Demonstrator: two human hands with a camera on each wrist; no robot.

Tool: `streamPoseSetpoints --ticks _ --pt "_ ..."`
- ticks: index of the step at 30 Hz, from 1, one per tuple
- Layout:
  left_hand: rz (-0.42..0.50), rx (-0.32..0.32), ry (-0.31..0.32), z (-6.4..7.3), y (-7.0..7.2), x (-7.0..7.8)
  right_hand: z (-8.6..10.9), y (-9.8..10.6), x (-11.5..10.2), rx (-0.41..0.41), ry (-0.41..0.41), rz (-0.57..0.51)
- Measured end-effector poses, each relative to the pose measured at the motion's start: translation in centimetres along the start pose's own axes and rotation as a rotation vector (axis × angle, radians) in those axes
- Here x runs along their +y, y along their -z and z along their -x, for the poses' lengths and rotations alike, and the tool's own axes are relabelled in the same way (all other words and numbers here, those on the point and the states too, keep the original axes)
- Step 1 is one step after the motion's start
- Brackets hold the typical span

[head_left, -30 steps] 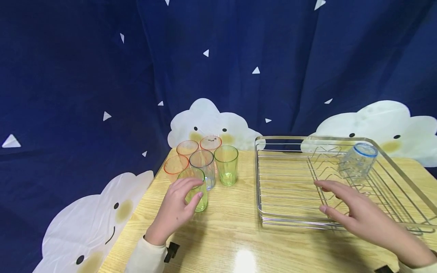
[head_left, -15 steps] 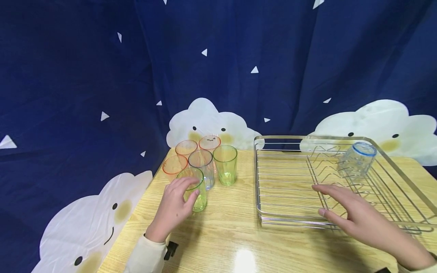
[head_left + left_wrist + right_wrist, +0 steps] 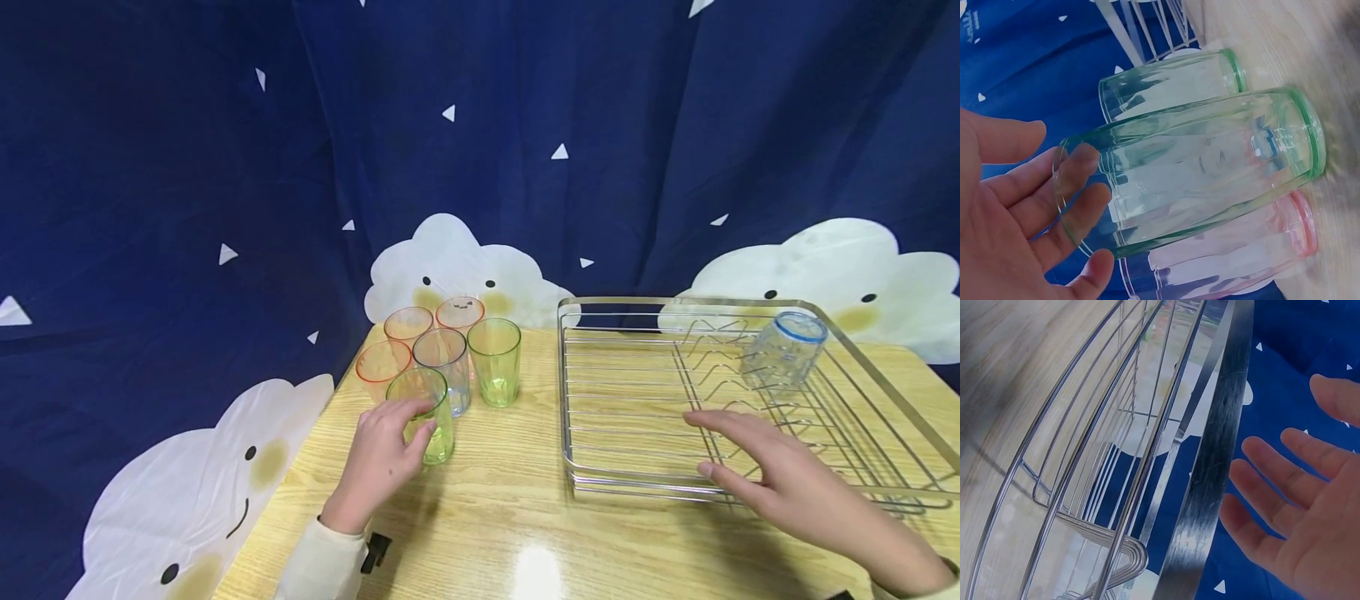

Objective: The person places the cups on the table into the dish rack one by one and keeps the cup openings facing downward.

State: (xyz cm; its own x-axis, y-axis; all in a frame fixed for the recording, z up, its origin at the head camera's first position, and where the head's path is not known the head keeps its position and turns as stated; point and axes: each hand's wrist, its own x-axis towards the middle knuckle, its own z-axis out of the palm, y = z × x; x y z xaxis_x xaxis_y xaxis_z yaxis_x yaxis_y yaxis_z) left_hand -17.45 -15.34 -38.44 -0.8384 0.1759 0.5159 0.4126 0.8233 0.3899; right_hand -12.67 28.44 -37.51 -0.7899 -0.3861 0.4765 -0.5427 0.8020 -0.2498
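Note:
In the head view my left hand [image 3: 382,454] is at the near green glass [image 3: 439,442], which stands upright on the table. The left wrist view shows the fingers lying along the far side of this clear green glass [image 3: 1210,169], near its rim, with the thumb [image 3: 1019,139] apart from it. My right hand [image 3: 780,471] hangs over the front of the metal dish rack [image 3: 675,477], fingers spread and holding nothing. A blue glass [image 3: 783,358] leans upside down among the wires at the rack's back right.
Behind the near green glass stand a bluish glass [image 3: 442,367], another green glass [image 3: 498,367] and several red-rimmed glasses [image 3: 384,365], close together. A dark blue curtain [image 3: 480,167] with clouds hangs behind the wooden table [image 3: 495,500].
Both hands stay almost where they were; the right hand has sunk slightly toward the rack. The glasses have not moved on the table.

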Motion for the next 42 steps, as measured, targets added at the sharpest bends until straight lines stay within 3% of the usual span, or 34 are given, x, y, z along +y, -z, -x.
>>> streamPoseSetpoints --ticks 5,11,18,26,31,42 --pt "-0.026 0.002 -0.017 0.09 -0.06 -0.13 0.05 -0.08 0.02 0.001 -0.001 0.001" --pt "-0.048 -0.040 -0.008 -0.01 -0.22 -0.20 0.10 -0.04 0.01 0.001 -0.004 0.004" --pt "-0.098 -0.046 -0.052 -0.04 -0.38 -0.31 0.09 0.08 -0.01 -0.003 -0.011 0.012" --pt "-0.132 -0.088 0.004 0.09 -0.43 -0.08 0.15 0.05 -0.09 0.010 -0.005 -0.010" --pt "-0.145 -0.103 0.008 0.20 -0.46 0.01 0.16 -0.07 -0.18 0.002 -0.020 -0.005" --pt "-0.189 -0.105 -0.067 0.19 -0.46 -0.20 0.34 -0.17 0.03 0.001 -0.034 -0.019"
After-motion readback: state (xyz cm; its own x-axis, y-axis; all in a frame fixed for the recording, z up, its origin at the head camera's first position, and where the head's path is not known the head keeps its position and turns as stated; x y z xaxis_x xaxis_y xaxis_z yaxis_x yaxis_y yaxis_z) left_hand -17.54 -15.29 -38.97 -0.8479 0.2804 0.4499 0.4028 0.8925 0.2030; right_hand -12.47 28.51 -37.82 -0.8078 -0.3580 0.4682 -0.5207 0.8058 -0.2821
